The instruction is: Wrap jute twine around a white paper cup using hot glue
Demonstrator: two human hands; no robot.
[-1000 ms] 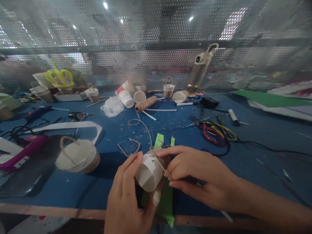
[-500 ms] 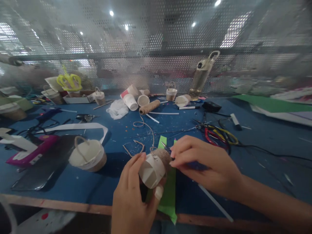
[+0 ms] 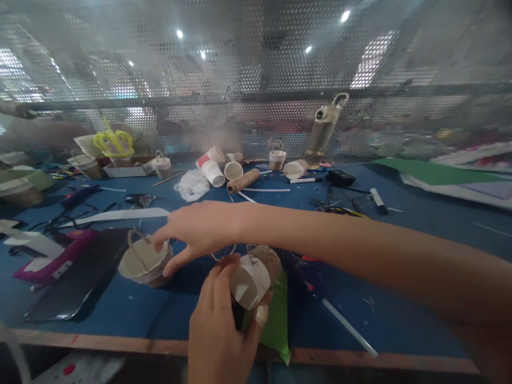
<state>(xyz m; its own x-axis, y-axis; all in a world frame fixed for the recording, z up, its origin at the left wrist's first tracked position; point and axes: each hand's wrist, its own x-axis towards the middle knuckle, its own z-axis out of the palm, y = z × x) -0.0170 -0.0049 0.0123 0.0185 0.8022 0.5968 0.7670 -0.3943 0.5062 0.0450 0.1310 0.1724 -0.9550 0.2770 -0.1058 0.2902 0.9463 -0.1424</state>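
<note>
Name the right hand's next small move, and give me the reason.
Probably close the right hand gently on the rim of the handled cup: its thumb is at the cup's outer side and its fingers reach over the opening, with a gap between them, while the left hand holds the twine-wrapped cup.

Dim; bright lights (image 3: pixel 345 16) overhead; edges blurred, stretched
</note>
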